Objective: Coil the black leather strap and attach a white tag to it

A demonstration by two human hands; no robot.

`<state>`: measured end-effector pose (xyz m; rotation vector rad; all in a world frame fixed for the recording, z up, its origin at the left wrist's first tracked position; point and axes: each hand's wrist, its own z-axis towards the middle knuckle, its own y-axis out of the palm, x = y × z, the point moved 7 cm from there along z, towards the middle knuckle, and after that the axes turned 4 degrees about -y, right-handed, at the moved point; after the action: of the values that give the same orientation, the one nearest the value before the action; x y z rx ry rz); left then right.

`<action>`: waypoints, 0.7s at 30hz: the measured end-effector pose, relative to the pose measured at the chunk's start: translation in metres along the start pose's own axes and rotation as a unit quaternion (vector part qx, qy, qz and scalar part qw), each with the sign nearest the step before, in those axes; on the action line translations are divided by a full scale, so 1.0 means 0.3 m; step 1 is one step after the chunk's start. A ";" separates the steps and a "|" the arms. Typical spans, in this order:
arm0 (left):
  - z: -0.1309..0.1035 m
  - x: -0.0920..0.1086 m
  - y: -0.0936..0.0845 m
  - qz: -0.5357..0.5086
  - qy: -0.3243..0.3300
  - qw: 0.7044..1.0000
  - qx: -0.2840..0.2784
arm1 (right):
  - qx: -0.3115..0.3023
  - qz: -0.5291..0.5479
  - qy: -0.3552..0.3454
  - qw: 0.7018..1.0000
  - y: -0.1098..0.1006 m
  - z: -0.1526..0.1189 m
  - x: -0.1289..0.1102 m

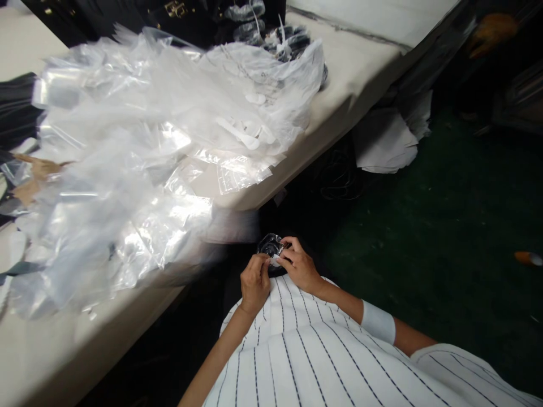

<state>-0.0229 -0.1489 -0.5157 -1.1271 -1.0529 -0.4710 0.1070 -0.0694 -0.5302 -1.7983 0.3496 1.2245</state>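
Both my hands meet close to my body, below the table edge, over my white striped shirt. My left hand (254, 281) and my right hand (299, 264) pinch a small clear plastic bag with a dark item inside (270, 246). The fingertips of both hands press on the bag's near edge. A white band sits on my right wrist (378, 322). What the dark item is cannot be made out.
A beige table (365, 62) runs from upper right to lower left. A big heap of clear plastic bags (139, 147) covers its middle, with white flat pieces (250, 133) among them. Dark bagged items (275, 34) lie at the far end. Green floor (445, 226) and white sheets (386, 141) lie to the right.
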 end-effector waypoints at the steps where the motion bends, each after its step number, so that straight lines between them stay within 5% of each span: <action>1: -0.004 0.003 -0.012 0.003 0.000 1.000 0.022 | 0.013 -0.010 -0.009 1.000 -0.009 -0.001 -0.013; 7: -0.019 -0.007 -0.047 -0.021 -0.044 0.994 0.100 | 0.068 -0.036 -0.063 0.995 -0.036 -0.003 -0.070; 15: -0.023 0.039 -0.066 -0.087 -0.069 0.990 0.083 | -0.005 0.189 0.065 0.980 0.030 0.027 0.075; 21: -0.007 -0.102 -0.016 -0.223 -0.219 0.946 0.091 | -0.016 0.187 0.027 0.982 0.039 0.042 0.051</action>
<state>-0.0399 -0.1582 -0.5399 -0.8393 -1.7247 -0.4750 0.0991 -0.0621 -0.5506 -1.8500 0.7289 1.4444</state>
